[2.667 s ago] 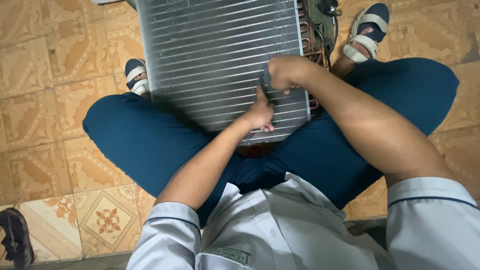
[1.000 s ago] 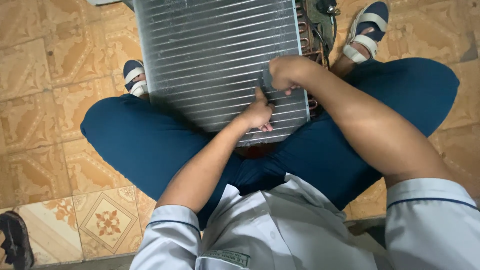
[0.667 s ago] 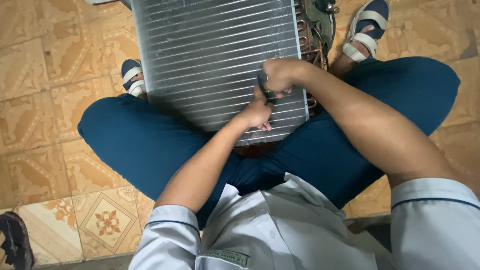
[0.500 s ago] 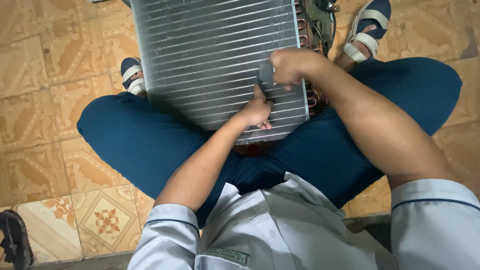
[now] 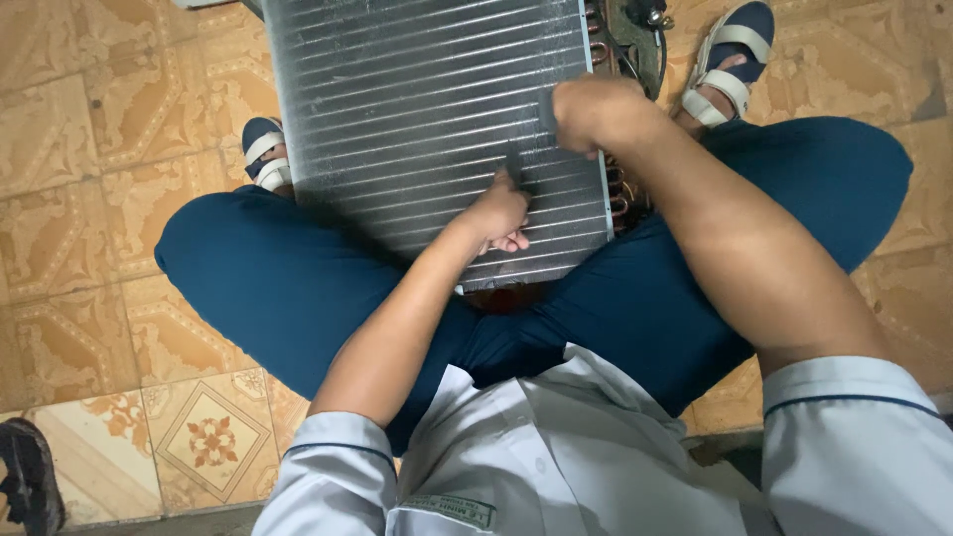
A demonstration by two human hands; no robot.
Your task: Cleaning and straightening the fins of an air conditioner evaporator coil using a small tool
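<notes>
Nearest the camera, pale shirt (image 5: 556,467) with dark-piped short sleeves, both forearms reaching forward over crossed legs in dark blue trousers (image 5: 288,288). Between the knees, resting on the lap and running away from the body, a finned metal coil panel (image 5: 427,109), silver, fins in close horizontal rows. Left hand (image 5: 496,213) sits on the near part of the panel, fingers curled under, thumb up and pressed against the fins; looks like a loose fist, can't tell if anything is in it. Right hand (image 5: 596,111) further up, at the panel's right edge, closed into a fist with a small dark tool (image 5: 547,111) poking out on its left side against the fins; tool mostly hidden, kind unclear. Just right of the panel edge, copper tube bends (image 5: 620,189). Beyond, sandalled feet: left sandal (image 5: 263,151) beside the panel's left edge, right sandal (image 5: 730,60) far right. Patterned tan floor tiles (image 5: 89,149) all round. Dark shoe (image 5: 30,476) at the bottom left corner.
</notes>
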